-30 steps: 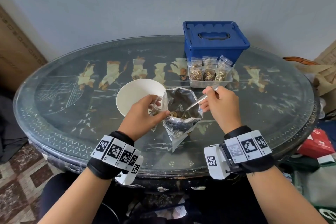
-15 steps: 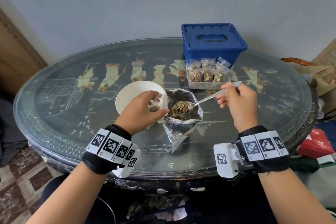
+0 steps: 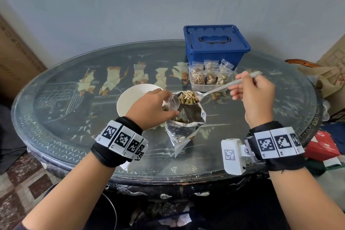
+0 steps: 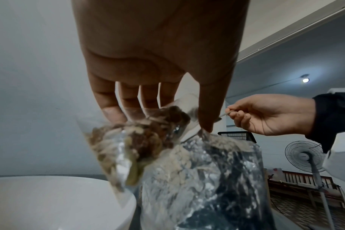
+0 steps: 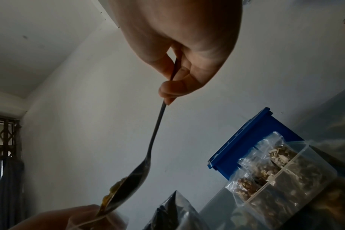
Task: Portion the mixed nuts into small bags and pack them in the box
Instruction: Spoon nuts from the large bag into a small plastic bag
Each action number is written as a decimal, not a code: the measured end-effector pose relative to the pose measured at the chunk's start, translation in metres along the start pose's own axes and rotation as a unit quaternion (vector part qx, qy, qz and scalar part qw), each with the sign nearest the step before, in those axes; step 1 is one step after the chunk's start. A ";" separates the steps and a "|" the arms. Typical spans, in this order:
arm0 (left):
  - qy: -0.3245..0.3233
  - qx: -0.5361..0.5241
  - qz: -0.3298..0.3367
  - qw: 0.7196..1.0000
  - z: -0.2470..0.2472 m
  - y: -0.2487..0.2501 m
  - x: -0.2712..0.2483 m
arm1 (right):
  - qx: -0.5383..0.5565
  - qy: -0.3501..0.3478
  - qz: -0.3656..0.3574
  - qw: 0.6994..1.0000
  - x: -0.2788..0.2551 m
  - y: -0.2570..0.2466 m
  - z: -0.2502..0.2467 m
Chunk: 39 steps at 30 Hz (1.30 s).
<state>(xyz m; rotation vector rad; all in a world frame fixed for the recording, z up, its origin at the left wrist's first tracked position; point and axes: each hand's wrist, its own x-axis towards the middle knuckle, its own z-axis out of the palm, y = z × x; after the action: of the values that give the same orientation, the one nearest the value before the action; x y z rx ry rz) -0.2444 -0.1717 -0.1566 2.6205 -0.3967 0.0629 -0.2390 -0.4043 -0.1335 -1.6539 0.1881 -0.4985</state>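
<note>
Thin clear plastic, the small bag (image 3: 170,101) at frame centre will crumple and slip, so the left hand (image 3: 149,107) pinches its mouth edge, beside the white bowl (image 3: 130,99). Above the foil pouch (image 3: 183,125), heaped loose nuts (image 3: 187,97) ride a stiff spoon (image 3: 214,90), likely to spill if tilted. The right hand (image 3: 255,95) is curled round its handle.

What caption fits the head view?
Right hand lifts a spoon of nuts toward the small bag the left hand holds.
</note>
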 end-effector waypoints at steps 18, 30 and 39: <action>-0.024 -0.010 0.002 1.000 0.002 0.004 0.007 | -0.050 -0.049 -0.078 0.995 -0.009 -0.008 0.026; 0.029 -0.108 -0.015 0.994 0.012 -0.008 -0.002 | -0.117 -0.103 -0.279 0.948 -0.018 -0.023 0.055; 0.102 -0.199 -0.060 0.973 0.020 -0.020 -0.015 | -0.127 -0.145 -0.378 0.905 -0.021 -0.044 0.068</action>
<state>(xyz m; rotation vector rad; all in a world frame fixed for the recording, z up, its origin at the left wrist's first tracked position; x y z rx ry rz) -0.2530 -0.1602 -0.1853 2.2094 -0.1568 0.1910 -0.2364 -0.3279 -0.1002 -2.0120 -0.6660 -0.8171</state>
